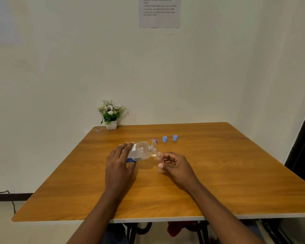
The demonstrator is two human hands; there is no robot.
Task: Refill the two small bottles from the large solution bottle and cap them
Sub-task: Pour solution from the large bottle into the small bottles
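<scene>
The fingers (124, 149) of the left hand (119, 164) curl over the base end of the large solution bottle (141, 150), gripping it tipped on its side above the table (227, 173), neck pointing right. Just past that neck, the right hand (176, 165) pinches a small clear bottle (159, 158) upright between thumb and bent fingers; whether the two mouths touch cannot be told. A second small bottle (153, 142) stands just behind the large bottle's neck, partly hidden by it, with a dark blue cap (155, 140) close behind. A light blue cap (164, 139) and a second light blue cap (175, 137) sit beyond the neck, farther right. A potted flower (111, 118) stands well behind the large bottle.
</scene>
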